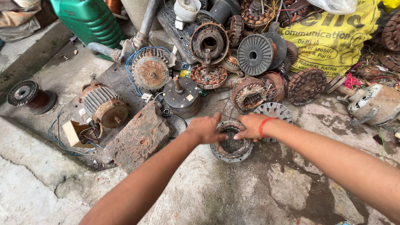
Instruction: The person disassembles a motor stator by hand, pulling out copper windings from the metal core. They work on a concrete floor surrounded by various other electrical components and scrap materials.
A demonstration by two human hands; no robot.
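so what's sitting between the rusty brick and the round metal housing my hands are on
In the head view, only your left hand and forearm cross that gap; beneath them the concrete floor between brick and housing shows bare.

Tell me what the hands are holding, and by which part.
Both the left hand and right hand rest on the rim of the round rusty metal motor ring.

Rusty, dull metal motor housing, rough stained concrete floor, weathered red brick
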